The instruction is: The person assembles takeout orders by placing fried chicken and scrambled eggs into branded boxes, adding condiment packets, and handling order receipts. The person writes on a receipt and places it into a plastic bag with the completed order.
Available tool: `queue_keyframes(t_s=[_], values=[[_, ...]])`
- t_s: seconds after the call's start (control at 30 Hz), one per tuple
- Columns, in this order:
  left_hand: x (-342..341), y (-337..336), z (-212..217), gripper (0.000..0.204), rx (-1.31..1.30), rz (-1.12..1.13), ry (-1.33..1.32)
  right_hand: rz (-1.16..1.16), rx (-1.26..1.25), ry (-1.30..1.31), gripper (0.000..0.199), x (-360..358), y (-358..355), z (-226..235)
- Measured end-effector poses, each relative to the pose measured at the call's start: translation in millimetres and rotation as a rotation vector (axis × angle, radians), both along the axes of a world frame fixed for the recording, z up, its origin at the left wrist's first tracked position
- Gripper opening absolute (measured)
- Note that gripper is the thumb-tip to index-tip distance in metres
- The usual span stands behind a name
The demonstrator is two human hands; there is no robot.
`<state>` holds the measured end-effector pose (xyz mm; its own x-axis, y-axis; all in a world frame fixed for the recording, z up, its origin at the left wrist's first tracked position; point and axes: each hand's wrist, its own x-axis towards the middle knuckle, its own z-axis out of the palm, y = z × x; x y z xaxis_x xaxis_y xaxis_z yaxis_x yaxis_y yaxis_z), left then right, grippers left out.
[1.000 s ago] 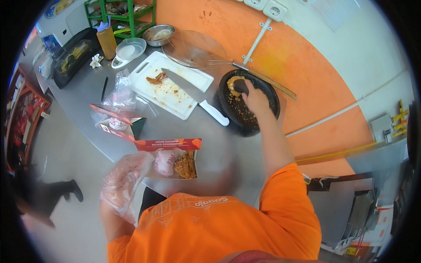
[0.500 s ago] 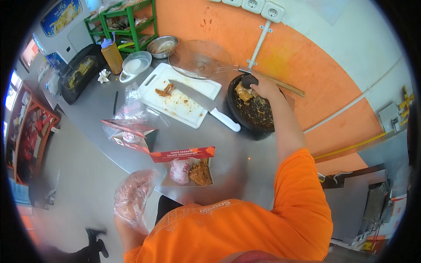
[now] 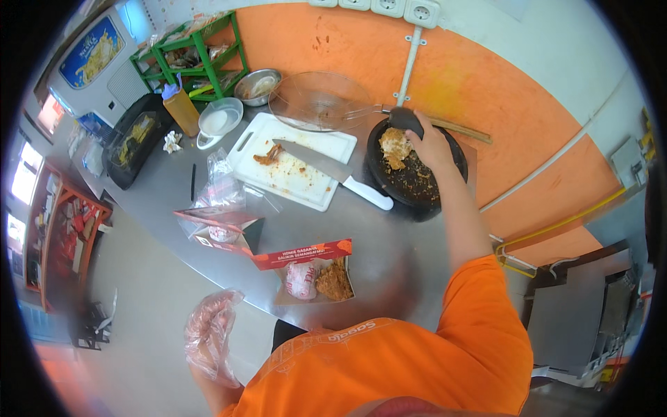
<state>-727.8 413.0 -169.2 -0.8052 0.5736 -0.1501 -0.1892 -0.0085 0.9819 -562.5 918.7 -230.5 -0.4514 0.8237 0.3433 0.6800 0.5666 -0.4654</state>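
My right hand is closed around a dark stone pestle at the far side of a black stone mortar. Against the pestle, inside the mortar, lies a piece of fried chicken with pale flesh showing, and dark crumbs are scattered over the bowl. Off the table's near left edge hangs my left hand, covered by a clear plastic glove; the crinkled plastic hides how its fingers are held. Nearest to it on the table, an open red-lidded box holds a wrapped white bundle and fried chicken.
Left of the mortar, a white-handled knife lies across a white cutting board with chicken scraps. Behind are a wire strainer and a metal bowl. Another red box and a yellow squeeze bottle stand to the left.
The pestle has shifted within my right hand's grip at the mortar's far side, and more pale chicken flesh shows. My left hand stays by the table edge. The whole view has moved slightly.
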Motion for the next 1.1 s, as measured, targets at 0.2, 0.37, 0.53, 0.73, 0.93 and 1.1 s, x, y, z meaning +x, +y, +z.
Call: queue_keyframes(t_s=[0.2, 0.37, 0.53, 0.73, 0.93, 1.1], values=[[12.5, 27.7, 21.7, 0.026, -0.022, -0.253, 0.384, -0.051, -0.22, -0.339, 0.065, -29.5, -7.2, 0.2], [7.1, 86.9, 67.9, 0.041, 0.007, -0.629, 0.836, 0.039, -0.198, 0.129, 0.06, 16.5, 14.7, 13.6], [-7.7, 178.1, 86.4, 0.073, -0.263, -0.964, 1.3, -0.113, 0.099, 0.065, 0.058, 104.0, -14.4, -29.6], [24.8, 365.2, 50.8, 0.096, -0.636, -1.089, 1.931, -0.19, 0.282, -0.475, 0.055, 146.8, -21.6, -61.1], [74.6, 495.5, -7.3, 0.116, -0.979, -1.318, 1.883, -0.277, 0.163, -0.24, 0.05, 142.1, -22.5, -71.4], [93.3, 544.2, -40.4, 0.12, -1.226, -1.441, 1.793, -0.278, 0.124, -0.145, 0.052, 147.5, -17.0, -72.3]])
